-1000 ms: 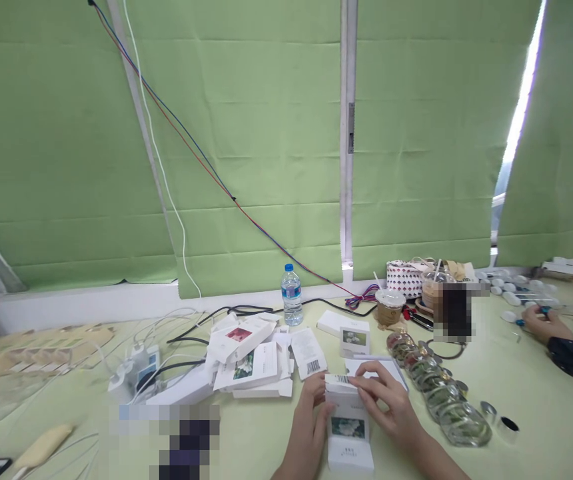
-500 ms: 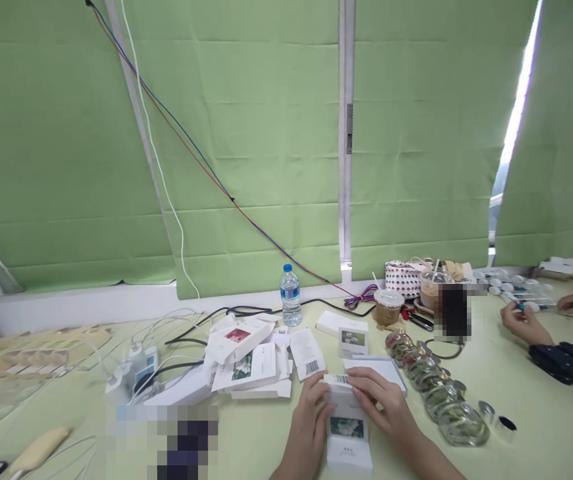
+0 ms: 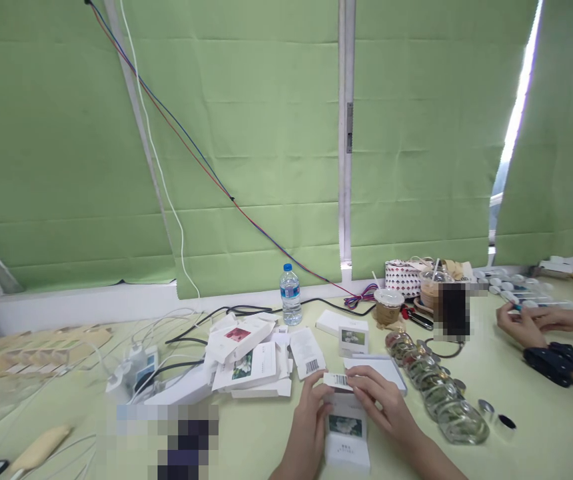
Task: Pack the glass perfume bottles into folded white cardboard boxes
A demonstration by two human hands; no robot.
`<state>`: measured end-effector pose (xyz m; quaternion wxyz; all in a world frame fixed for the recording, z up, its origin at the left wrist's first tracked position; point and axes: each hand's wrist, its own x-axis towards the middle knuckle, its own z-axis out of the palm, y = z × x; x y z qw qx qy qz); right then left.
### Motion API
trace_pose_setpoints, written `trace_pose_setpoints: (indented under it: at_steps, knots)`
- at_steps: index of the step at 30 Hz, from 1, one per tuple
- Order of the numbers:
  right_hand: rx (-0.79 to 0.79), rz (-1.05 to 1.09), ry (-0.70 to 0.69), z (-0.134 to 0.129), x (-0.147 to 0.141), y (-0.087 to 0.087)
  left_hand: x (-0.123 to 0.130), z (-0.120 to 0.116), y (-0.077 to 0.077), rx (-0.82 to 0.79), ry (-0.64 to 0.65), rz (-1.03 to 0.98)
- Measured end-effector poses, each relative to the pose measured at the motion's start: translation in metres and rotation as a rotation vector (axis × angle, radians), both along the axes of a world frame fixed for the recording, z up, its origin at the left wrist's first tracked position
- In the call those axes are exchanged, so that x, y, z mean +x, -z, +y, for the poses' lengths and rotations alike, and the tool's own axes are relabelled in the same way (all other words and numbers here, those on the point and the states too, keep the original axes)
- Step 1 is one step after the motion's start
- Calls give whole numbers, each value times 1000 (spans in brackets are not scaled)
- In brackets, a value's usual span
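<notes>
A small white cardboard box (image 3: 347, 455) with a flower picture stands near the table's front edge, between my two hands. My left hand (image 3: 309, 417) is closed on its left side, thumb against the front. From the right, my right hand (image 3: 384, 400) grips its upper edge with bent fingers. A flap with a barcode shows at the top between the fingertips; the inside of the box cannot be seen. Just behind the right hand lies a shallow white tray-like lid (image 3: 384, 370). Another small box (image 3: 353, 339) with a flower picture stands beyond the hands.
Left of the hands is a pile of flattened white cartons (image 3: 246, 363). A row of clear glass bottles (image 3: 439, 387) runs along the right, near small silver caps (image 3: 506, 427). A water bottle (image 3: 291, 297) and drink cup (image 3: 388, 307) stand behind. A co-worker's hands (image 3: 521, 323) are at far right.
The barcode flap at the box's top has tilted to face me more, and the box has shifted slightly. My hands have barely moved. The co-worker's hands have come together.
</notes>
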<state>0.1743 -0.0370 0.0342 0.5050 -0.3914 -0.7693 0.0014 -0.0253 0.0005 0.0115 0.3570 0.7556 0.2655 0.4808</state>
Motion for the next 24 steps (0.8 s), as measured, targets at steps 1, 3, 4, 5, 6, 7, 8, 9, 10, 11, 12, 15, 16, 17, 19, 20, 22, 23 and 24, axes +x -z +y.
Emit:
trace_pose_setpoints:
  at_steps: [1, 3, 4, 5, 6, 7, 8, 9, 10, 11, 12, 15, 16, 17, 19, 20, 22, 23, 24]
  knots:
    - [-4, 4, 1, 0, 0, -1, 0, 0, 1, -24, 1, -22]
    - [-15, 15, 5, -1, -1, -3, 2, -1, 3, -99, 12, -69]
    - [-19, 21, 8, -1, -1, -4, 2, -1, 3, -141, 18, -91]
    - [-20, 26, 8, -1, -1, -5, 3, -2, 3, -178, 23, -111]
    - [-18, 29, 6, -1, -2, -5, 3, -3, 2, -205, 30, -130]
    - [-17, 33, 6, -1, -2, -5, 4, -3, 0, -224, 36, -152]
    - [-18, 37, 8, -1, -2, -5, 4, -4, -1, -243, 45, -174]
    - [-23, 41, 13, 0, -2, -4, 5, -5, -3, -262, 53, -196]
    - [-29, 44, 18, 0, -2, -3, 5, -5, -4, -278, 59, -216]
    - [-33, 45, 21, 1, -2, -2, 6, -5, -5, -290, 62, -234]
    - [-34, 46, 23, 1, -1, -1, 6, -5, -5, -297, 62, -250]
    - [-29, 38, 14, 2, 0, 1, 7, -4, -5, -296, 59, -279]
    - [-29, 33, 12, 2, 0, 2, 7, -3, -5, -296, 58, -282]
    - [-34, 27, 11, 2, 0, 3, 7, -3, -5, -298, 55, -283]
    - [-39, 16, 10, 2, 1, 3, 7, -3, -5, -301, 51, -281]
    - [-37, 13, 9, 2, 1, 3, 7, -4, -6, -301, 48, -279]
    - [-24, 8, -1, 1, 0, 2, 6, -4, -7, -288, 44, -272]
    - [-19, 6, -3, 1, 0, 1, 6, -4, -7, -279, 43, -269]
    - [-20, 2, -4, 0, 0, 0, 6, -4, -7, -273, 45, -266]
